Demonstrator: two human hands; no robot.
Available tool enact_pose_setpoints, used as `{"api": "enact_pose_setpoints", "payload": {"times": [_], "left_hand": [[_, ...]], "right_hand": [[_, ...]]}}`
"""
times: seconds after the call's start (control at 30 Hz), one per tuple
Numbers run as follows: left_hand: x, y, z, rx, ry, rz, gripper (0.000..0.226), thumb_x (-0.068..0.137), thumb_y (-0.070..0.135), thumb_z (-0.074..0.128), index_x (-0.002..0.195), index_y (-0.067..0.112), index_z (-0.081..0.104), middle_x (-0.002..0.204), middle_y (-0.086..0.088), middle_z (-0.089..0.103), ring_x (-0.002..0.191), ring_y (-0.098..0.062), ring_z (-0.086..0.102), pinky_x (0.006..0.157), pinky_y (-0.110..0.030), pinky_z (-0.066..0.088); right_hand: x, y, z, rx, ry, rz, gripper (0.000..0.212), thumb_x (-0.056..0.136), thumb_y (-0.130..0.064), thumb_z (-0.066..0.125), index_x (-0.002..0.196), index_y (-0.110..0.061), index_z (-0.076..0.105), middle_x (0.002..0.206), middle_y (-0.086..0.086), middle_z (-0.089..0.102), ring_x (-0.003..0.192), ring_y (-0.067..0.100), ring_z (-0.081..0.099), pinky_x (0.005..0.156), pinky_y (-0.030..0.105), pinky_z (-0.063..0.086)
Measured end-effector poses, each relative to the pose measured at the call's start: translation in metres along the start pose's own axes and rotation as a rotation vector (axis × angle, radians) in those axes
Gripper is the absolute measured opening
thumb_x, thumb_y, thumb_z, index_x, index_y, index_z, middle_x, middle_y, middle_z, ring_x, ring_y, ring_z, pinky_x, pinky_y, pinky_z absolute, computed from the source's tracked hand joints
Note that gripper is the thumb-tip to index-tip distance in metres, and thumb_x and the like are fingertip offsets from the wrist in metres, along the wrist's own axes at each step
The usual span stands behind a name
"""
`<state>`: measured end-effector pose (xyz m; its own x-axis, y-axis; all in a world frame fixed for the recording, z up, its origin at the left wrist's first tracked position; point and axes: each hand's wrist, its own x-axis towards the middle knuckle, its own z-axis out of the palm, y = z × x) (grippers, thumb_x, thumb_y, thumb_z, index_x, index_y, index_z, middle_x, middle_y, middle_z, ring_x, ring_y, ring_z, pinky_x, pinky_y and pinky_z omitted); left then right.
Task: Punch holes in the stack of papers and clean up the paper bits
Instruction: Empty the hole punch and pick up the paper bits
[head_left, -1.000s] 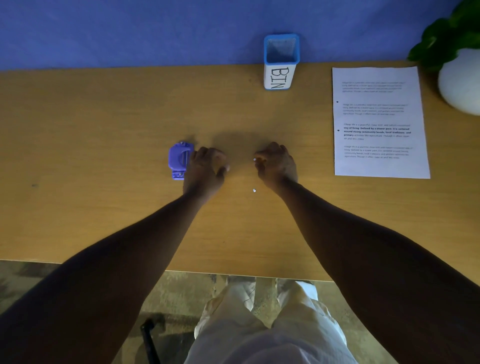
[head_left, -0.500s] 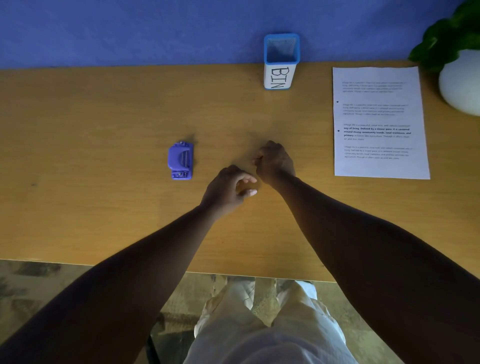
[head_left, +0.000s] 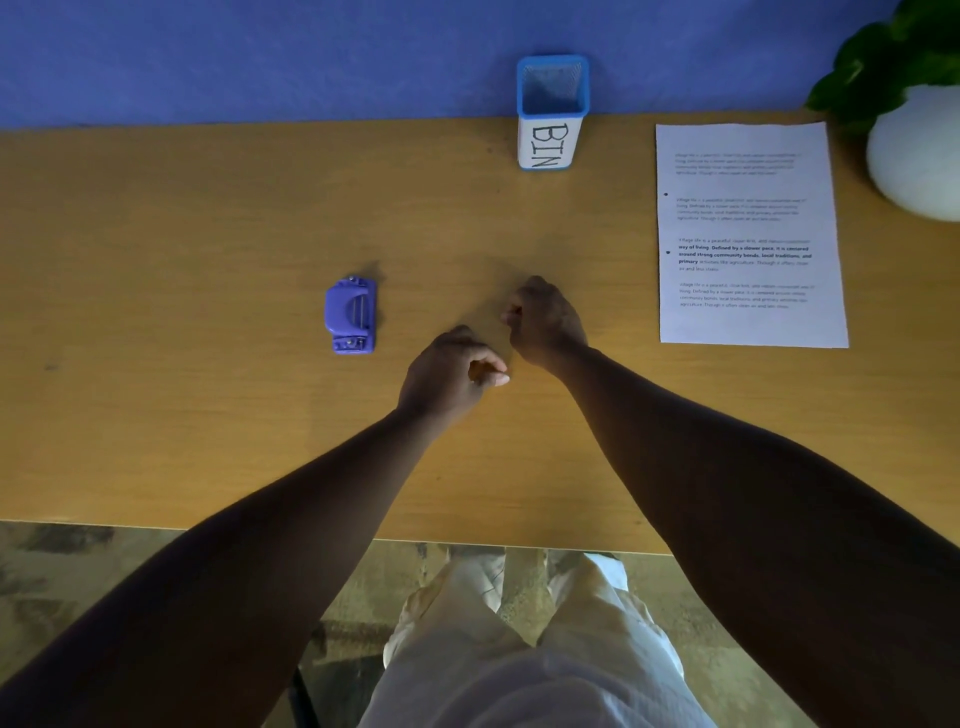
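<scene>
A: What carries everything?
B: A wooden tabletop (head_left: 182, 218), running under both arms, with a blue wall behind its far edge.

A: And the papers?
B: The stack of papers (head_left: 748, 234) lies flat, off to the right of the right hand (head_left: 545, 325) and a little farther away, well apart from it. Two punched holes show along its left edge. Beyond the papers, in the far right corner, stands a white pot (head_left: 917, 156) with a green plant (head_left: 883, 62).

A: Where is the bin?
B: The blue bin (head_left: 551, 111), with "BIN" written on a white label, stands upright at the back of the tabletop, straight ahead of the right hand and well away from it.

A: The hole punch?
B: The purple hole punch (head_left: 350, 316) sits to the left of the left hand (head_left: 452, 371), near it but not touching.

A: How are the hands?
B: The right hand is curled into a loose fist, fingers drawn together; I cannot tell whether anything is inside. The left hand rests just beside it, nearer the person, with thumb and fingertips pinched together against the tabletop. Any paper bit between them is too small to see.
</scene>
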<state>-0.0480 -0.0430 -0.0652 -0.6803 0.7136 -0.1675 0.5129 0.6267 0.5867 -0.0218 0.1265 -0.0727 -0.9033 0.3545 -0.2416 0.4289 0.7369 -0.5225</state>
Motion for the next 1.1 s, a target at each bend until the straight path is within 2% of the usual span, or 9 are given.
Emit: {"api": "enact_pose_setpoints", "payload": {"times": [0.23,0.47,0.57,0.77,0.9,1.0,1.1], "left_hand": [[-0.002,0.004,0.003,0.173,0.049,0.015,0.010,0.087,0.033,0.072,0.094,0.028,0.075,0.101,0.008,0.062,0.089,-0.010,0.062,0.064,-0.025,0.048],[-0.005,0.007,0.016,0.292,0.054,-0.062,0.020,0.096,0.040,0.058,0.102,0.027,0.071,0.111,0.005,0.060,0.091,-0.017,0.063,0.079,-0.034,0.046],[-0.005,0.008,0.016,0.259,0.047,-0.080,0.019,0.096,0.038,0.058,0.102,0.024,0.071,0.111,0.003,0.060,0.092,-0.017,0.063,0.078,-0.033,0.044],[-0.003,0.007,0.012,0.137,0.068,-0.189,0.017,0.098,0.033,0.056,0.102,0.022,0.068,0.115,0.002,0.057,0.093,-0.017,0.064,0.074,-0.034,0.053],[0.008,0.006,0.006,0.084,0.110,-0.264,0.019,0.099,0.034,0.055,0.106,0.021,0.068,0.117,0.002,0.057,0.093,-0.018,0.065,0.072,-0.030,0.047],[0.023,0.010,-0.002,0.031,0.141,-0.291,0.019,0.099,0.032,0.056,0.108,0.021,0.067,0.116,0.001,0.058,0.092,-0.019,0.065,0.070,-0.027,0.040],[0.044,0.018,-0.014,-0.035,0.175,-0.286,0.014,0.099,0.029,0.055,0.104,0.024,0.067,0.115,0.002,0.059,0.092,-0.018,0.066,0.071,-0.025,0.040]], "right_hand": [[-0.002,0.005,-0.001,0.065,0.000,0.027,0.012,0.094,-0.018,0.060,0.097,-0.008,0.066,0.111,0.008,0.055,0.099,0.023,0.057,0.081,0.034,0.049],[-0.004,0.009,0.001,0.136,0.004,0.057,0.012,0.093,-0.016,0.060,0.094,-0.007,0.068,0.110,0.008,0.056,0.094,0.022,0.058,0.075,0.027,0.043],[-0.004,0.009,-0.001,0.185,0.004,0.074,0.010,0.093,-0.014,0.060,0.091,-0.008,0.067,0.108,0.007,0.056,0.092,0.021,0.059,0.073,0.027,0.044],[-0.004,0.009,-0.006,0.283,0.032,0.103,0.014,0.093,-0.016,0.060,0.089,-0.004,0.065,0.104,0.010,0.057,0.085,0.019,0.055,0.071,0.026,0.041],[-0.001,0.008,-0.010,0.351,0.052,0.145,0.012,0.094,-0.018,0.060,0.092,-0.007,0.063,0.101,0.007,0.060,0.083,0.017,0.055,0.067,0.025,0.039],[0.004,0.005,-0.017,0.406,0.082,0.172,0.014,0.094,-0.019,0.060,0.099,-0.007,0.065,0.099,0.005,0.065,0.087,0.019,0.060,0.067,0.026,0.045],[0.013,0.000,-0.031,0.446,0.155,0.161,0.013,0.093,-0.017,0.060,0.099,-0.006,0.066,0.098,0.007,0.067,0.088,0.019,0.062,0.072,0.029,0.049]]}}
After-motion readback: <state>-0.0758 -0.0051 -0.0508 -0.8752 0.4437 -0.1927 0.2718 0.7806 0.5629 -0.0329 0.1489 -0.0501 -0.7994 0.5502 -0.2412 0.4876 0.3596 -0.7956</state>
